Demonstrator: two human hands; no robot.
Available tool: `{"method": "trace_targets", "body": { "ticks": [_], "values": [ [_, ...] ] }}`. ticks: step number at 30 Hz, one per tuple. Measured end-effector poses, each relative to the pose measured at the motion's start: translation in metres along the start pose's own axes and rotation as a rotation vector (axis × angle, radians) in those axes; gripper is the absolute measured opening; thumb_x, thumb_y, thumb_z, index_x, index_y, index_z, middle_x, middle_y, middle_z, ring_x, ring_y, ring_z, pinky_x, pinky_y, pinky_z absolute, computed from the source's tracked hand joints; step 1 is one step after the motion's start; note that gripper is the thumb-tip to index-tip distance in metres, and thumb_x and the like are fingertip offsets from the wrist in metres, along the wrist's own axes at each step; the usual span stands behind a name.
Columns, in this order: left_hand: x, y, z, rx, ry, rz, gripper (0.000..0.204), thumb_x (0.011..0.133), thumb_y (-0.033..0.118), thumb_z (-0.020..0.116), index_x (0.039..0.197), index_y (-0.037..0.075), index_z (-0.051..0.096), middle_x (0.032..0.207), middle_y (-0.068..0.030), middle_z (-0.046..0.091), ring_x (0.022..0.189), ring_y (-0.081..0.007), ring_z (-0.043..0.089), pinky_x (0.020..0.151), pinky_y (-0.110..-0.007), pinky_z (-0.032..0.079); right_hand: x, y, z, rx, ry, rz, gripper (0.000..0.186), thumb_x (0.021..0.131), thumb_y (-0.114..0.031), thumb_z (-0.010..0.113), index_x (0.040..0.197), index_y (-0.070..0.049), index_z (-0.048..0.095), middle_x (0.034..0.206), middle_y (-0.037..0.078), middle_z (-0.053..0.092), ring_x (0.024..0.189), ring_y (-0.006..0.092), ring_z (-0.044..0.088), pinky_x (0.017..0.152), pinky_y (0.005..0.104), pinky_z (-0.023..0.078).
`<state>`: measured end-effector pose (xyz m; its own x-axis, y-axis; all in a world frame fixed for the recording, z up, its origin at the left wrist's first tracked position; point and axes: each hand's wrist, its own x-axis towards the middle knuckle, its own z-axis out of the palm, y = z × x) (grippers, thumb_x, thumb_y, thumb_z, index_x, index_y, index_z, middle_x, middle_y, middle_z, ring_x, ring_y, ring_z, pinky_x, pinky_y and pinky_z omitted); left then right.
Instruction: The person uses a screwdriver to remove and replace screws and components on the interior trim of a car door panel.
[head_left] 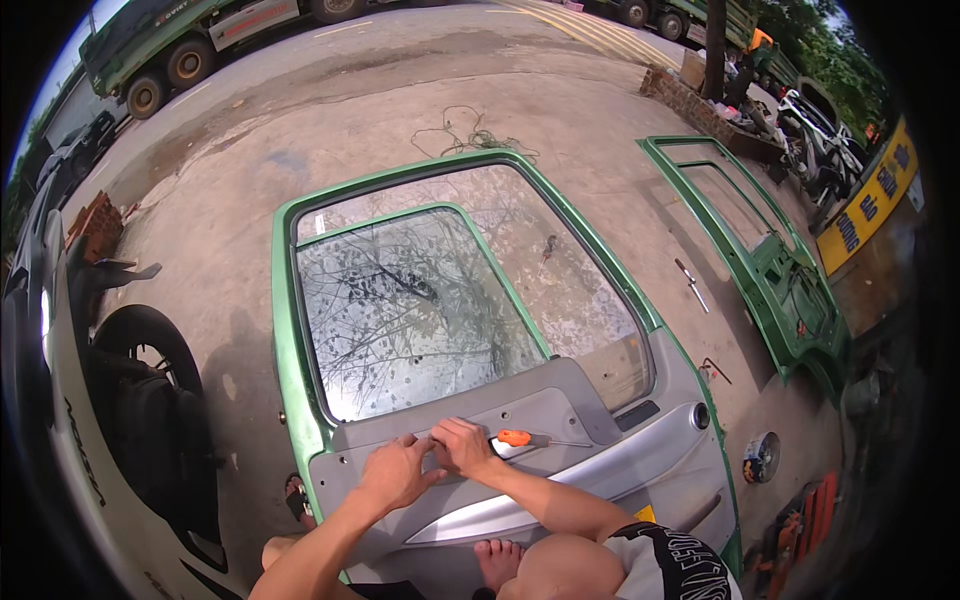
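- Leaning over a green vehicle door [287, 330], the person works with both hands close together at the upper edge of its grey trim panel [600, 482].
- The door lies on the concrete [590, 110] with its trimmed side up, presumably so the panel can be reached from above; its window glass [420, 300] mirrors branches.
- The left hand [398, 472] has its fingers bent and drawn together, tips down towards the panel; I can't tell from here whether they pinch anything.
- The right hand [462, 447] is curled just beside it, fingertips nearly meeting the left's; whatever may be between them is hidden. Keeping the two so near suggests a small spot needing both.
- A screwdriver [514, 438] with an orange handle rests on the panel just right of the right hand, probably laid there to stay within reach.
- A ratchet-like tool [691, 285] lies on the ground between this door and a second green door [775, 335].
- As for containers: that second door's opened shell seems to hold dark cables, while a round tin-like thing [761, 457] sits near the first door, its contents too unclear to name.
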<state>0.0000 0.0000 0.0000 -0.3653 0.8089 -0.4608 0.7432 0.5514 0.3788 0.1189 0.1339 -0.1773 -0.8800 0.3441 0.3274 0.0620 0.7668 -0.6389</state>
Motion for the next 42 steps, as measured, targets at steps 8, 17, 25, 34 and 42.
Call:
{"method": "trace_targets", "body": {
  "ticks": [8, 17, 25, 34, 42],
  "values": [
    [-0.025, -0.057, -0.014, -0.360, 0.367, -0.103, 0.037, 0.090, 0.024, 0.083, 0.118, 0.002, 0.074, 0.097, -0.0148, 0.077, 0.083, -0.0283, 0.075, 0.079, -0.040, 0.058, 0.026, -0.021, -0.008, -0.028, -0.132, -0.196, 0.016, 0.095, -0.021, 0.071, 0.091, -0.007, 0.063, 0.089, 0.011, 0.066, 0.084, 0.0336, 0.069, 0.070, 0.0459, 0.057],
    [-0.022, -0.070, 0.001, -0.167, 0.199, -0.025, 0.043, 0.091, 0.038, 0.080, 0.120, 0.007, 0.075, 0.101, -0.0122, 0.078, 0.088, -0.0306, 0.075, 0.080, -0.045, 0.058, 0.068, -0.023, -0.025, -0.584, -0.628, -0.791, 0.017, 0.092, -0.021, 0.061, 0.094, -0.004, 0.063, 0.088, 0.012, 0.068, 0.080, 0.0265, 0.071, 0.061, 0.0376, 0.055],
    [-0.030, -0.065, -0.010, -0.148, 0.211, -0.067, 0.042, 0.091, 0.036, 0.082, 0.121, 0.008, 0.074, 0.103, -0.0125, 0.077, 0.089, -0.0302, 0.074, 0.081, -0.045, 0.058, 0.056, -0.019, -0.015, -0.433, -0.641, -0.663, 0.017, 0.094, -0.018, 0.058, 0.093, 0.000, 0.060, 0.078, 0.016, 0.068, 0.067, 0.0333, 0.071, 0.059, 0.0443, 0.057],
    [-0.032, -0.081, -0.016, -0.122, 0.240, -0.059, 0.041, 0.096, 0.036, 0.077, 0.123, 0.005, 0.073, 0.104, -0.0155, 0.077, 0.091, -0.0323, 0.074, 0.083, -0.044, 0.058, 0.035, -0.028, -0.017, -0.266, -0.429, -0.302, 0.017, 0.092, -0.020, 0.072, 0.095, -0.007, 0.062, 0.089, 0.009, 0.067, 0.084, 0.0286, 0.071, 0.069, 0.0414, 0.059],
    [-0.037, -0.086, -0.010, -0.141, 0.248, -0.093, 0.041, 0.094, 0.037, 0.077, 0.120, 0.005, 0.074, 0.110, -0.0175, 0.077, 0.100, -0.0388, 0.073, 0.088, -0.049, 0.058, 0.028, -0.015, -0.012, -0.103, -0.211, -0.278, 0.022, 0.089, -0.020, 0.081, 0.087, -0.009, 0.062, 0.084, 0.008, 0.062, 0.076, 0.0316, 0.067, 0.064, 0.0430, 0.054]
  ]
}}
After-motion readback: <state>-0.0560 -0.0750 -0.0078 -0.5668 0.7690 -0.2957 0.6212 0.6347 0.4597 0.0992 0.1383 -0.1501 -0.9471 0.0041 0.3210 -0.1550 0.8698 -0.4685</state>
